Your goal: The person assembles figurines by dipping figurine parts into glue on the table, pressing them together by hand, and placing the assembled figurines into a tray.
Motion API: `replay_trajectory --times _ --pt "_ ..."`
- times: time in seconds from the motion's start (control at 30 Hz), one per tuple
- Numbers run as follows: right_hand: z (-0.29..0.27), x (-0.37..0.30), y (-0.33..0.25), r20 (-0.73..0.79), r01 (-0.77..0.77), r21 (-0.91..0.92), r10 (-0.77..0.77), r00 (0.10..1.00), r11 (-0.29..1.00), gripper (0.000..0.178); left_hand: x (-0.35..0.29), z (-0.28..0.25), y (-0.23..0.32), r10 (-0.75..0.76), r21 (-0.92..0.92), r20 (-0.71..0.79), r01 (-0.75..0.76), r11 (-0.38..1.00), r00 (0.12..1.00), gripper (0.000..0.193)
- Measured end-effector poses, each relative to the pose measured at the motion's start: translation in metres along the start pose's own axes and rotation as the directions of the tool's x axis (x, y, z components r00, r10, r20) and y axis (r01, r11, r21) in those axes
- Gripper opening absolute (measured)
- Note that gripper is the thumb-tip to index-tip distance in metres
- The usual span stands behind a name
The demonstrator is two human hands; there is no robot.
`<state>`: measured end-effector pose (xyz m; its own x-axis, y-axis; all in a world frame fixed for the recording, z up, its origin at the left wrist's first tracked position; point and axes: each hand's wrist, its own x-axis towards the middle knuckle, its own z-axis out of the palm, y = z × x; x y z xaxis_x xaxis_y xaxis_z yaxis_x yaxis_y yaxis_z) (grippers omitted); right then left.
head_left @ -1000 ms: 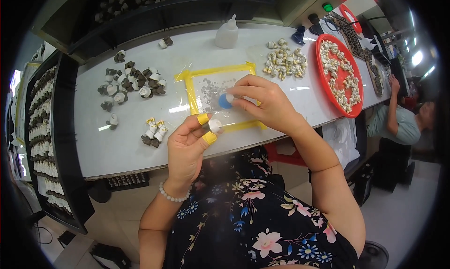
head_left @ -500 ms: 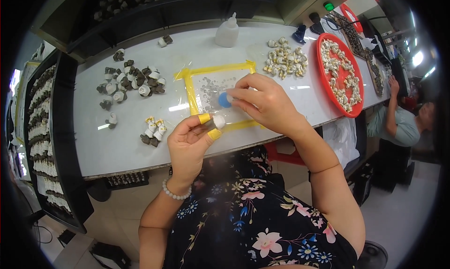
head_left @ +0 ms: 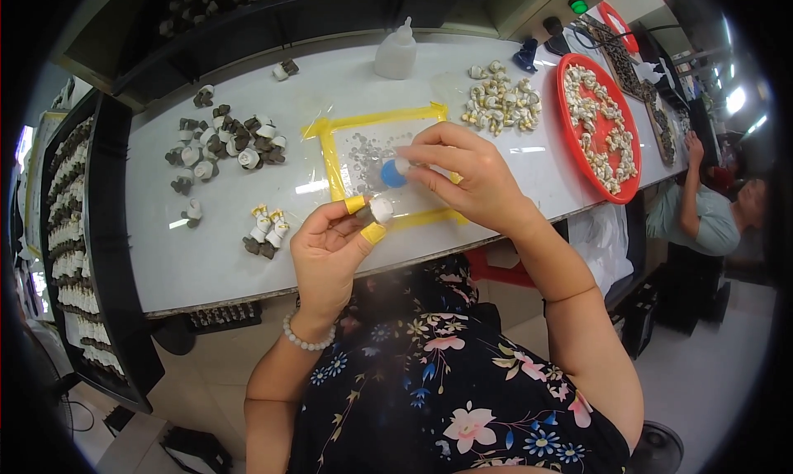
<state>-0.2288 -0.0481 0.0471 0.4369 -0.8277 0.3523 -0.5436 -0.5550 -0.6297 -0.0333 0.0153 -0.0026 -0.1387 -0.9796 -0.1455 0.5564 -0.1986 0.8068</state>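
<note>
My left hand [head_left: 330, 247], with yellow tape on the thumb and forefinger, pinches a small white and dark part [head_left: 378, 209] above the table's front edge. My right hand [head_left: 462, 176] holds a small blue-tipped tool [head_left: 393, 173] right above that part. Both hands hover over a clear sheet framed in yellow tape [head_left: 330, 156] with tiny specks on it.
A heap of dark and white parts [head_left: 223, 143] lies at the left, a few finished ones [head_left: 266, 230] nearer. A white squeeze bottle [head_left: 396, 51] stands at the back. Pale parts [head_left: 500, 102] and a red tray [head_left: 578, 135] sit right. Black racks [head_left: 74, 226] flank the left. Another person [head_left: 702, 209] sits right.
My left hand has drawn slightly toward me with the part. The right hand stays close above it with the blue tool.
</note>
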Motion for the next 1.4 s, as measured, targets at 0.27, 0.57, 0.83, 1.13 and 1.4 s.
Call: replay_trajectory --times 0.27,0.57,0.83,1.13,1.4 --pt "-0.004 -0.002 -0.005 0.048 -0.053 0.056 0.050 0.998 0.997 0.025 0.000 -0.002 -0.003 -0.005 0.000 0.013 0.005 1.000 1.000 0.032" --pt "-0.002 -0.011 -0.016 0.162 -0.209 0.407 0.155 0.975 0.889 0.026 -0.001 -0.005 -0.005 0.022 -0.016 0.030 -0.021 1.000 0.999 0.030" --pt "0.002 -0.018 -0.014 0.209 -0.239 0.411 0.164 0.964 0.880 0.026 -0.003 -0.003 -0.009 0.057 0.048 0.022 -0.058 0.997 0.998 0.025" --pt "0.009 -0.031 -0.008 0.234 -0.345 0.514 0.259 0.937 0.785 0.021 -0.009 0.004 -0.001 0.028 0.141 0.026 -0.031 0.990 0.999 0.019" --pt "-0.043 -0.031 0.036 -0.204 -0.267 -0.139 0.237 0.950 0.954 0.014 -0.047 -0.039 0.024 0.480 0.891 0.319 -0.431 0.141 0.817 0.026"
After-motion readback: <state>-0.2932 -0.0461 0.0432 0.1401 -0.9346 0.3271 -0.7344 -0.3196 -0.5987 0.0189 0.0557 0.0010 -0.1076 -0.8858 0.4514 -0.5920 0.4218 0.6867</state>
